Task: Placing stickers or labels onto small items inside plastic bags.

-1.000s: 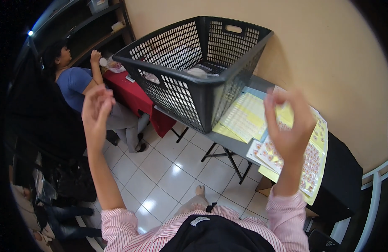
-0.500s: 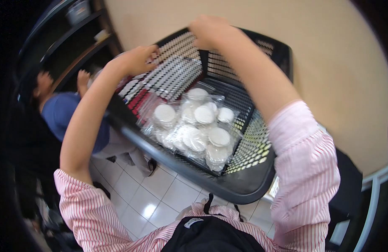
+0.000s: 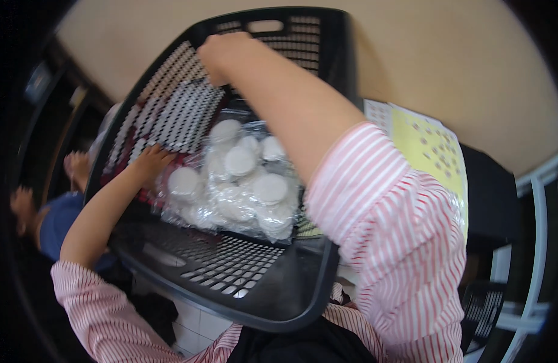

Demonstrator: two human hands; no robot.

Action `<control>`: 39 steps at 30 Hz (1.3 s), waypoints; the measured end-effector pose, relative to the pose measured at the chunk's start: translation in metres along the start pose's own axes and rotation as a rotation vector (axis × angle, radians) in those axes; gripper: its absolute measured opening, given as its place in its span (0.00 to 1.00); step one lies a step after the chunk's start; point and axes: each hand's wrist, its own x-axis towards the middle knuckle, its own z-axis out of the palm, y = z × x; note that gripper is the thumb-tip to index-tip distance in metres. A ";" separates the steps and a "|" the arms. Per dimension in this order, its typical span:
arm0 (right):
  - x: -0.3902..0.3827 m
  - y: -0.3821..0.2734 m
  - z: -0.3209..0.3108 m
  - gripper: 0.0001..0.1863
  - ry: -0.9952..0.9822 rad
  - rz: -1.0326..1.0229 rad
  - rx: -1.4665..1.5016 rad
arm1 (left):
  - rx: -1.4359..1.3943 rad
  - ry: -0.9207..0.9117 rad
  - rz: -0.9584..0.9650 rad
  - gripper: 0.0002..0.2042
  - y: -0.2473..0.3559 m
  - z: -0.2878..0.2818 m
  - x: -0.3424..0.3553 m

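A large black plastic basket point(image 3: 336, 66) with perforated walls is in front of me. Inside it lie several clear plastic bags point(image 3: 255, 184) of white round flat pads. Over the left rim reaches my left hand point(image 3: 153, 162), fingers spread, beside the left edge of the bags; whether it touches them I cannot tell. My right hand point(image 3: 226, 55) is closed above the far left part of the basket, fingers curled downward and blurred. What it holds, if anything, is hidden.
To the left another person in blue point(image 3: 64, 227) has both hands raised near dark shelves point(image 3: 31, 121). On the right, yellow and white sheets with small printed spots point(image 3: 433, 145) lie by a dark surface point(image 3: 490, 187). A tan wall point(image 3: 436, 54) stands behind, with white tiled floor point(image 3: 191, 320) below.
The basket has shifted left and turned, its near wall now showing. My left hand has moved down and left, into it. The right hand has moved left from the far rim.
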 end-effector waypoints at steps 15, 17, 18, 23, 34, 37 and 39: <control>-0.073 0.054 0.003 0.21 0.030 0.271 0.096 | -0.049 -0.372 -0.129 0.50 -0.018 -0.005 0.002; -0.081 0.059 0.008 0.21 0.019 0.298 0.081 | 0.238 -0.360 -0.076 0.39 0.052 -0.054 -0.010; -0.081 0.058 0.007 0.21 0.030 0.293 0.083 | 0.243 -0.353 -0.078 0.39 0.043 -0.059 -0.013; -0.080 0.064 0.004 0.21 0.069 0.277 0.094 | -0.034 -0.133 -0.099 0.33 0.000 -0.087 -0.031; -0.093 0.070 0.027 0.21 0.079 0.243 0.179 | -0.673 0.245 -0.081 0.22 -0.070 -0.085 -0.023; -0.077 0.054 0.003 0.21 0.126 0.118 0.174 | -0.712 0.495 -0.188 0.15 -0.062 -0.113 -0.072; -0.066 0.050 -0.003 0.21 0.121 0.037 0.142 | -0.789 0.752 -0.275 0.18 -0.050 -0.112 -0.078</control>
